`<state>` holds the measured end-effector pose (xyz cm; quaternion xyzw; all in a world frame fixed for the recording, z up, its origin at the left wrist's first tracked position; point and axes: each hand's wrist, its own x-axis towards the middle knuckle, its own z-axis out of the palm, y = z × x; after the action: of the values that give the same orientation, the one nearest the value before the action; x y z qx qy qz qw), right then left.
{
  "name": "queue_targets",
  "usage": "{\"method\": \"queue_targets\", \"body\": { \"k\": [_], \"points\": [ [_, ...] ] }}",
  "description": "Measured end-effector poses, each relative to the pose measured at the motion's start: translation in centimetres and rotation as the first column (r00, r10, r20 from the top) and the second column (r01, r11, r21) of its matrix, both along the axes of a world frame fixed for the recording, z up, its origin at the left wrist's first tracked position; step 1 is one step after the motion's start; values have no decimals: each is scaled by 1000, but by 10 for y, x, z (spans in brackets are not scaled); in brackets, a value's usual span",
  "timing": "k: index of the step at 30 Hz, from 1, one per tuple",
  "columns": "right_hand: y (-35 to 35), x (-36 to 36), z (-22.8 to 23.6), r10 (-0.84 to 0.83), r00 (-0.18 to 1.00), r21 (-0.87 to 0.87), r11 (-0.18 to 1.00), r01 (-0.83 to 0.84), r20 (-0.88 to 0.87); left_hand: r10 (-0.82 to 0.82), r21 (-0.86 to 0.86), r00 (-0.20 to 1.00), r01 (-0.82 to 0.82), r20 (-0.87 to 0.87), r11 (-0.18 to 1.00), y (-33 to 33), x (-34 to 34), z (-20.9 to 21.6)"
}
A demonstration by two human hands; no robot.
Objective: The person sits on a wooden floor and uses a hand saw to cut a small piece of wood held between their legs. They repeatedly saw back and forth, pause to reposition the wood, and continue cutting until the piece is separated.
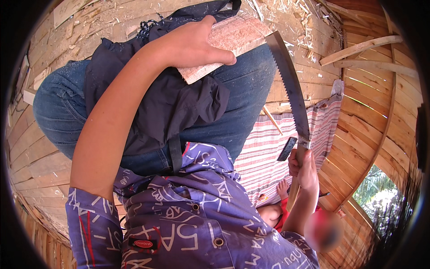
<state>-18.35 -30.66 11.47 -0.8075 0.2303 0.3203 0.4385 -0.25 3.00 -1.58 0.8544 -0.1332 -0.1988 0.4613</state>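
My left hand (199,45) is wrapped over a thick, pale wooden block (244,33), thumb along its near side. The block rests across my lap, over a dark cloth (165,112) and my jeans (251,80). My right hand (307,170) grips the handle of a pruning saw (289,80) with a dark, curved, toothed blade. The blade points away from me, teeth toward the left. Its tip is by the right end of the block; whether they touch I cannot tell.
A striped cloth (268,148) covers floorboards to the right, with a dark phone (286,149) and a thin stick (272,120) on it. Another person in red (284,213) is close to my right forearm. Wood chips (107,20) litter the far floor. Plank walls (363,116) stand right.
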Motion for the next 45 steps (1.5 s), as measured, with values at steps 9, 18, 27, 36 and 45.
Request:
{"method": "queue_targets", "body": {
  "k": [9, 18, 27, 36, 45],
  "points": [
    [2, 1, 21, 2, 999, -120, 993, -6, -35, 6, 115, 994, -18, 108, 993, -4, -8, 6],
    [6, 14, 49, 40, 993, -242, 968, -66, -111, 19, 133, 987, -40, 160, 990, -6, -10, 6],
    [17, 34, 69, -61, 987, -375, 927, 1, -148, 40, 138, 978, -69, 206, 988, -8, -13, 7],
    [52, 106, 64, 136, 945, -326, 916, -235, -298, 65, 119, 972, -94, 226, 988, -11, -10, 4],
    [109, 176, -25, 295, 941, -392, 856, -337, -165, 102, 73, 967, -122, 233, 990, -6, -9, 2]
  ]
}}
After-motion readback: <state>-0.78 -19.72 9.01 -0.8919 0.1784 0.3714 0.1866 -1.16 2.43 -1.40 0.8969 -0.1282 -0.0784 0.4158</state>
